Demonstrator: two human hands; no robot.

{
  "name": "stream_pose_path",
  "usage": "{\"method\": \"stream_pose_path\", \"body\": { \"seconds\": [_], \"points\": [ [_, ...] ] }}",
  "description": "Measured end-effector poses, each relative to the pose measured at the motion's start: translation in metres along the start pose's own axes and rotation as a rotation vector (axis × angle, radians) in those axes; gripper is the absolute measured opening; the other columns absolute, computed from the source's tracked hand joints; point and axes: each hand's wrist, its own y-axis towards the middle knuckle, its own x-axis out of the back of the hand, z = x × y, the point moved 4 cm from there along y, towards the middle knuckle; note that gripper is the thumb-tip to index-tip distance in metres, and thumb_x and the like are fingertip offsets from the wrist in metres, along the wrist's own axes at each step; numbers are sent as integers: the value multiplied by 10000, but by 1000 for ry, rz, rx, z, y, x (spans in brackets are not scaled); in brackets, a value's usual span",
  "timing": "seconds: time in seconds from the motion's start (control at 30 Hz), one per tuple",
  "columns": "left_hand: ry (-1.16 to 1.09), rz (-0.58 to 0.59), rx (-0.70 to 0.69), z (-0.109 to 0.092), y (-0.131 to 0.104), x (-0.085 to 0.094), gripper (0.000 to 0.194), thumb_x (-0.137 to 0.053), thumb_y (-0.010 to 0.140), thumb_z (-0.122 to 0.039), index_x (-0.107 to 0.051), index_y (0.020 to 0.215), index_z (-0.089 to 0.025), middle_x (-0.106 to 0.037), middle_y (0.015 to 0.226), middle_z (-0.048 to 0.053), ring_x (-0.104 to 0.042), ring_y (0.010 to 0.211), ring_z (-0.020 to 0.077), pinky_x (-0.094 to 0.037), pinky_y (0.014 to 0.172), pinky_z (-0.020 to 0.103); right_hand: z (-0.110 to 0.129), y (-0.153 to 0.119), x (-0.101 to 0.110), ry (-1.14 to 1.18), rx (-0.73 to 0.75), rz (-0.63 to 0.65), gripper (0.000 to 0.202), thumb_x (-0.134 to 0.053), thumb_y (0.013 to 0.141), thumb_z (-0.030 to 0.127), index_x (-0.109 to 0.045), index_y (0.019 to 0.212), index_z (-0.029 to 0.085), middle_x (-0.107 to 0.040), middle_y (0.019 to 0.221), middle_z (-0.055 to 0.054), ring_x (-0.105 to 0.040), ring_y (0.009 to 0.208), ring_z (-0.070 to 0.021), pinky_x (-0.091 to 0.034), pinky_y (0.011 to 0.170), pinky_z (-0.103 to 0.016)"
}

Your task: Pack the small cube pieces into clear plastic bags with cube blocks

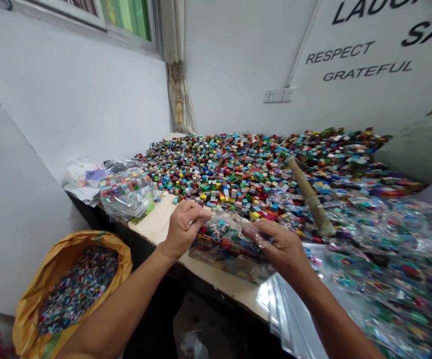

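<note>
A clear plastic bag (234, 257) full of small coloured cubes rests on the front of the table, with little mixed pieces on top near its mouth. My left hand (184, 227) is closed in a pinch on the left side of the bag's upper edge. At the right side of the same edge, my right hand (281, 244) is closed on the thin plastic. Just behind the bag, loose coloured cubes (234, 174) lie in a wide heap reaching back to the wall.
A bamboo stick (309, 197) lies across the heap. Flat clear bags (294, 314) overhang the front edge, beside many small filled packets (395, 264). On the left stand a filled bag of blocks (128, 192) and, lower down, a yellow sack (124, 249) of small pieces.
</note>
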Motion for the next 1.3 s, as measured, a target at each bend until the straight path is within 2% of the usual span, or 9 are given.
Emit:
{"method": "stream_pose_path", "body": {
  "seconds": [0.13, 0.33, 0.47, 0.7, 0.8, 0.9, 1.0, 1.17, 1.3],
  "points": [
    [162, 38, -73, -1, 5, 2, 197, -521, 879, -269, -698, 838, -193, -615, 734, 33, -542, 734, 149, -414, 698, 275, 0, -1, 0, -11, 29, -32, 346, -492, 873, 471, -719, 835, 212, -697, 787, -54, -630, 740, -208, -465, 654, -310],
    [-138, 85, 187, 18, 9, 2, 183, -620, 815, -326, -670, 911, -178, -658, 886, 47, -582, 867, 168, -431, 819, 282, -2, 1, 2, 37, 4, -25, 342, -496, 868, 460, -723, 814, 210, -698, 771, -51, -633, 720, -202, -463, 637, -303],
    [-492, 268, 459, 37, -2, -10, 635, -840, 552, -322, -607, 1129, -198, -622, 1104, 56, -574, 1001, 212, -436, 881, 303, -1, 2, 1, 88, -7, 5, 330, -515, 862, 453, -730, 846, 203, -708, 812, -61, -647, 755, -210, -484, 666, -311],
    [-560, 240, 557, 43, -10, -19, 469, -839, 541, -324, -662, 942, -156, -635, 843, 17, -576, 791, 156, -452, 734, 256, 5, -4, 22, 31, -59, 44, 410, -613, 800, 512, -651, 1084, 219, -681, 1091, -83, -628, 1005, -262, -502, 853, -410],
    [-543, 227, 541, 42, -10, -19, 473, -839, 538, -338, -662, 936, -156, -635, 844, 17, -574, 785, 155, -453, 727, 257, 36, -5, 45, -162, 103, -105, 496, -632, 808, 467, -551, 1245, 248, -611, 1231, -93, -566, 1121, -271, -477, 907, -442],
    [-553, 232, 523, 43, -11, -18, 472, -832, 556, -324, -651, 957, -154, -631, 864, 18, -577, 794, 153, -456, 739, 254, 74, -2, 48, -359, 397, -211, 285, -605, 862, 314, -609, 1136, 238, -673, 1079, -71, -609, 1006, -223, -474, 882, -389],
    [-566, 246, 511, 44, -12, -18, 474, -820, 584, -308, -634, 993, -156, -625, 884, 17, -577, 811, 153, -452, 756, 253, 88, 6, 31, -492, 529, -83, 197, -543, 898, 242, -633, 1064, 190, -699, 977, -73, -639, 879, -209, -492, 793, -358],
    [-529, 236, 454, 46, -15, -16, 515, -831, 576, -307, -622, 1026, -170, -609, 965, 24, -565, 866, 164, -438, 780, 249, 76, 24, 17, -535, 312, 168, 140, -554, 875, 258, -676, 908, 196, -709, 855, -52, -666, 768, -207, -508, 667, -308],
    [-557, 241, 448, 48, -17, -16, 584, -844, 557, -295, -589, 1069, -182, -597, 973, 17, -558, 875, 162, -427, 782, 237, 81, 39, 10, -388, 227, 408, 192, -543, 868, 218, -685, 995, 195, -716, 966, -51, -672, 863, -197, -517, 731, -283]
  ]
}}
